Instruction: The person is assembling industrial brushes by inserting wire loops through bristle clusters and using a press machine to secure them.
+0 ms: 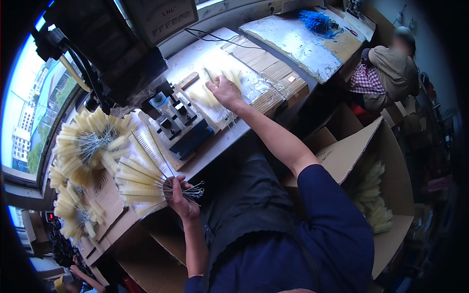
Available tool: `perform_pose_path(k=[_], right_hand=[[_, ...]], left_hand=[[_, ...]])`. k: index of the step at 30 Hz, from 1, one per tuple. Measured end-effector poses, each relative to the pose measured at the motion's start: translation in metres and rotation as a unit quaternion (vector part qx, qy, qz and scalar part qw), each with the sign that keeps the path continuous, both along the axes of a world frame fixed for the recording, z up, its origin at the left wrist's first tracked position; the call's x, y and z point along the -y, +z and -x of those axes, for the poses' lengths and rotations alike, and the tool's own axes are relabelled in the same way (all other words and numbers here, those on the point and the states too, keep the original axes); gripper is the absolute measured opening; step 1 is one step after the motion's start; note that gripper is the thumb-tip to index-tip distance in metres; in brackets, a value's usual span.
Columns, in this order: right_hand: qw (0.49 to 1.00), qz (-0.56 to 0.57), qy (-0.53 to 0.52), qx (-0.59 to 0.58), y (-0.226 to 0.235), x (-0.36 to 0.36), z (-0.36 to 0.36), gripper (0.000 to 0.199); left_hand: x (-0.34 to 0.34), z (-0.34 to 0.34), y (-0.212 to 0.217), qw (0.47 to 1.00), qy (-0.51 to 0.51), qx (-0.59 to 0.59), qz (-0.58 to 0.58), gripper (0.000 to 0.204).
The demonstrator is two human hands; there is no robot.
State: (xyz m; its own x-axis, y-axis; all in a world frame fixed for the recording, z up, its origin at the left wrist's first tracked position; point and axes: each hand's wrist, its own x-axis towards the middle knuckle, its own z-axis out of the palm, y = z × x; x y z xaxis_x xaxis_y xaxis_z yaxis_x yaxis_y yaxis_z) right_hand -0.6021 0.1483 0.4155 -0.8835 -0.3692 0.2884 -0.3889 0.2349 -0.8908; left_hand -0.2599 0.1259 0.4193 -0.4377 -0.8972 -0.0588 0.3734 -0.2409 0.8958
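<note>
My left hand [183, 199] is closed round the wire stems of a fanned bundle of bottle brushes [139, 184]. Their pale bristles spread to the left, and the looped wire ends stick out to the right of my fist. Across the bench, my right hand [225, 93] has its fingers pinched on a single bottle brush [207, 74], its tip pointing away from me. Beneath that hand lie more pale brushes [202, 96], partly hidden by it. Between my hands stands a small press fixture [171, 115] with metal blocks, under a dark machine head [93, 53].
Piles of finished-looking brushes [93, 139] crowd the bench's left side. Flattened cardboard [266, 66] covers its right part. An open carton [391, 239] with brushes stands to my right. Blue wires [317, 22] lie on a farther table, where another person [393, 73] sits.
</note>
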Motion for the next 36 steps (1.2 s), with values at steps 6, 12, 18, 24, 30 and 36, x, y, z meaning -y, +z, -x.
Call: perform_pose_path(k=[6, 12, 18, 24, 30, 36], right_hand=[[0.988, -0.021, 0.141, 0.056, 0.042, -0.023, -0.088, 0.04], [0.896, 0.095, 0.354, 0.252, 0.031, -0.017, -0.187, 0.031], [0.864, 0.2, 0.244, 0.392, 0.045, -0.006, -0.195, 0.021], [0.812, 0.237, 0.242, 0.474, 0.038, -0.014, -0.158, 0.029], [0.782, 0.214, 0.258, 0.526, 0.044, -0.013, -0.165, 0.03], [0.747, 0.186, 0.297, 0.565, 0.041, -0.017, -0.182, 0.031]], left_hand=[[-0.01, 0.002, -0.007, 1.0, 0.018, 0.001, 0.024, 0.01], [-0.035, 0.02, 0.01, 0.998, -0.037, 0.053, 0.003, 0.015], [-0.038, 0.011, 0.0, 0.995, -0.091, 0.025, -0.031, 0.017], [-0.035, -0.005, 0.003, 0.997, 0.051, 0.055, -0.009, 0.012], [-0.001, -0.022, -0.019, 0.989, 0.143, 0.033, -0.025, 0.01], [0.025, -0.016, -0.039, 0.985, 0.166, 0.038, -0.003, 0.008]])
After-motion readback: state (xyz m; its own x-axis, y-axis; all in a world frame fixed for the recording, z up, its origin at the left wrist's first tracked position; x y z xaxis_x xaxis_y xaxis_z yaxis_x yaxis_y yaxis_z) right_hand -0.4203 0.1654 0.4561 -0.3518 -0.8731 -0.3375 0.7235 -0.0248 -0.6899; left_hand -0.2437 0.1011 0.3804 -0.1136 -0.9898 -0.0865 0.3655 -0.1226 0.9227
